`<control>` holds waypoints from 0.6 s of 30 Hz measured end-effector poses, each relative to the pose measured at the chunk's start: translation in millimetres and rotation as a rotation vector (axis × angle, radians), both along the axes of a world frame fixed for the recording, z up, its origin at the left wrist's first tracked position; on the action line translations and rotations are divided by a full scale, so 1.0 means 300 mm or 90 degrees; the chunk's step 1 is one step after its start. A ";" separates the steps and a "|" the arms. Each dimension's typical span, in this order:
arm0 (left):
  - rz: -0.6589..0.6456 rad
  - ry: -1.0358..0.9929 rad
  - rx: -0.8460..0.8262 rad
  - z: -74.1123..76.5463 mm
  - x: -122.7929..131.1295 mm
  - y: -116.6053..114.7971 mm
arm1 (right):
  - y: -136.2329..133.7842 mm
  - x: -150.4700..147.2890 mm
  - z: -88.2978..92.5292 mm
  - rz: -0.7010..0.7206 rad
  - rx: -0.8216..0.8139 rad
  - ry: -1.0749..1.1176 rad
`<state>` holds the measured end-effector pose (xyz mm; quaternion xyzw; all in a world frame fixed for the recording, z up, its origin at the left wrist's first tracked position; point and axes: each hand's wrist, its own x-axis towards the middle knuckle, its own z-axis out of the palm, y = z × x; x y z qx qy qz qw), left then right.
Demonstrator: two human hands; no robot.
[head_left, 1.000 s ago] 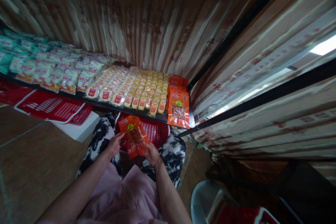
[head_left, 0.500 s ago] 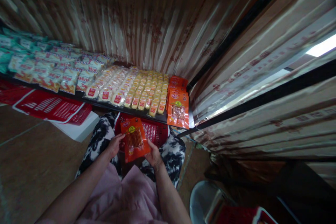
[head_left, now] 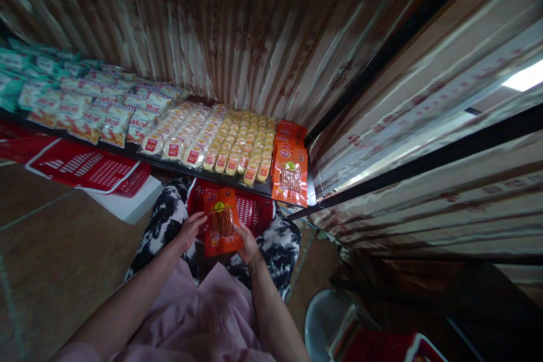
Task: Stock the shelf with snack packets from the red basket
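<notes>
Holding an orange packet (head_left: 220, 246) of brown sticks (head_left: 222, 223).

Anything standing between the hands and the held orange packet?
Nothing visible: the right hand grips the orange packet at its right edge, the left hand is at its left edge. The red basket lies beyond the packet, not between.

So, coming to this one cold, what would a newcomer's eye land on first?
Probably the bright orange packet, with the right hand gripping its lower right side and the left hand at its left edge. Next, the matching orange packets at the right end of the dark shelf, beside rows of yellow wrapped snacks. Then the red basket behind the orange packet.
</notes>
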<state>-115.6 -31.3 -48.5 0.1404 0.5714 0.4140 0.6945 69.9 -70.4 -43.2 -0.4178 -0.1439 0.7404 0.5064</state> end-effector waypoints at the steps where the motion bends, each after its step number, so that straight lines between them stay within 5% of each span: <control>1: -0.002 -0.010 0.004 0.002 0.001 -0.002 | 0.000 0.000 0.001 0.003 0.007 -0.002; 18: -0.128 -0.082 0.030 -0.035 0.004 -0.028 | -0.016 -0.015 -0.017 0.064 0.048 -0.013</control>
